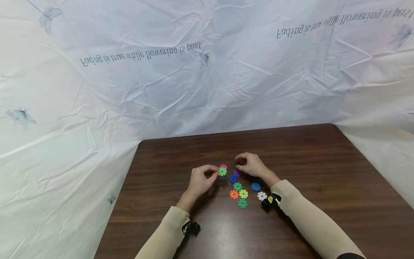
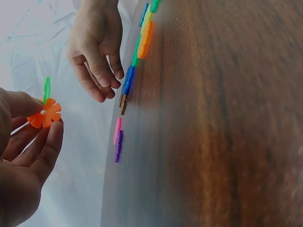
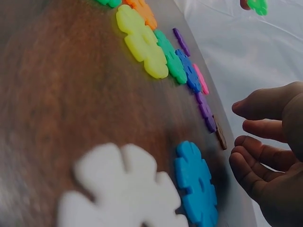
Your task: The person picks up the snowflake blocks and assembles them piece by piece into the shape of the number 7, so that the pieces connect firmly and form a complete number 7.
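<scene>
My left hand (image 1: 198, 181) pinches an orange notched plastic disc (image 2: 53, 115) between thumb and fingers, above the table. A bright green disc (image 1: 222, 171) is joined to the orange one, at an angle to it. My right hand (image 1: 253, 166) holds nothing; its fingers are loosely bent near a purple disc (image 1: 237, 173) and a brown disc (image 3: 220, 136). Beside the purple one lies a dark blue disc (image 1: 233, 178). Past the held pair, a pink disc (image 2: 117, 128) and another purple disc (image 2: 118, 149) rest on the table.
Nearer on the brown wooden table (image 1: 323, 172) lie a green disc (image 1: 237, 186), an orange disc (image 1: 234, 194), a yellow disc (image 1: 243, 194) and another green disc (image 1: 242, 203). A blue disc (image 1: 256, 186) and a white disc (image 1: 262, 196) lie by the right forearm. White sheeting (image 1: 207, 90) hangs behind.
</scene>
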A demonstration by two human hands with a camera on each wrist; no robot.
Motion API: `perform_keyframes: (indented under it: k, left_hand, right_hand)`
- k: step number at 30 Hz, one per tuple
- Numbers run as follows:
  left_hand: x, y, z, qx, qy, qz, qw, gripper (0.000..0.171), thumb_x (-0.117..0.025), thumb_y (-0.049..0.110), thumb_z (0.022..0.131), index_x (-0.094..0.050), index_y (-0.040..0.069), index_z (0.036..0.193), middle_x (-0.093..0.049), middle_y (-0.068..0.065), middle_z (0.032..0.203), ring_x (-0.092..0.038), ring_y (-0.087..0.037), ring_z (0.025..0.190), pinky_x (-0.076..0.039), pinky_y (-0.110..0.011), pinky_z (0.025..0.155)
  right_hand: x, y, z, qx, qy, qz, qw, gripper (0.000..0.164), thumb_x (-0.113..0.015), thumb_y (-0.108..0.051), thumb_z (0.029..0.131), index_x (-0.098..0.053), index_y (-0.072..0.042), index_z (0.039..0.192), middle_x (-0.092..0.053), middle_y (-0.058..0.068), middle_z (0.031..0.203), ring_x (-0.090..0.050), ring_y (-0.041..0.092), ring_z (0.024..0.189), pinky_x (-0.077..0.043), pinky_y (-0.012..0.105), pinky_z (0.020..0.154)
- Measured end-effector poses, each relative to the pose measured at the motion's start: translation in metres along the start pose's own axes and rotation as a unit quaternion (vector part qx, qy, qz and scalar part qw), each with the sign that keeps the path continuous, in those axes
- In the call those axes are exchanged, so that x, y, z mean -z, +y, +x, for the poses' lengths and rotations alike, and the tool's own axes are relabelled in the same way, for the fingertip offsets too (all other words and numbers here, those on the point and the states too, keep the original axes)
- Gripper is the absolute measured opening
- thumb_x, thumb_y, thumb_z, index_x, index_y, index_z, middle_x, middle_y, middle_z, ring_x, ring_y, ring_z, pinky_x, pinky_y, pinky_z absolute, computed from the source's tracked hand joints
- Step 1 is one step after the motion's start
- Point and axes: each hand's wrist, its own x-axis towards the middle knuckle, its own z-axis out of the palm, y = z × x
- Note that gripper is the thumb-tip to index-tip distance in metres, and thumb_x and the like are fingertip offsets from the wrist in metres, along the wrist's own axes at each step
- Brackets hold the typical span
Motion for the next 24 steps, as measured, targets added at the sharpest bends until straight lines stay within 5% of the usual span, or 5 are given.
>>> perform_keyframes:
  k: [15, 24]
  left_hand:
    - [0.0006, 0.0001, -0.001, 0.003, -0.007, -0.003, 1.0, 0.003, -0.072, 0.007, 0.086, -0.072, 0.008, 0.09, -0.075, -0.005, 0.097, -0.07, -0.01, 0.081, -0.057, -0.023, 0.07]
    - [0.0005, 0.0, -0.0006, 0.01, -0.008, -0.003, 0.9999, 0.001, -0.071, 0.006, 0.087, -0.071, 0.007, 0.088, -0.075, -0.004, 0.098, -0.07, -0.011, 0.081, -0.058, -0.026, 0.07]
  right_hand:
    - [-0.0018, 0.0, -0.0001, 0.02, -0.044, -0.029, 0.998, 0.042, -0.059, 0.001, 0.086, -0.062, -0.005, 0.127, -0.059, 0.017, 0.125, -0.059, 0.029, 0.104, -0.052, 0.043, 0.082]
    - [-0.0029, 0.0001, 0.0001, 0.031, -0.059, -0.044, 0.997, 0.045, -0.06, 0.004, 0.085, -0.061, -0.008, 0.128, -0.056, 0.016, 0.125, -0.057, 0.024, 0.097, -0.048, 0.036, 0.075]
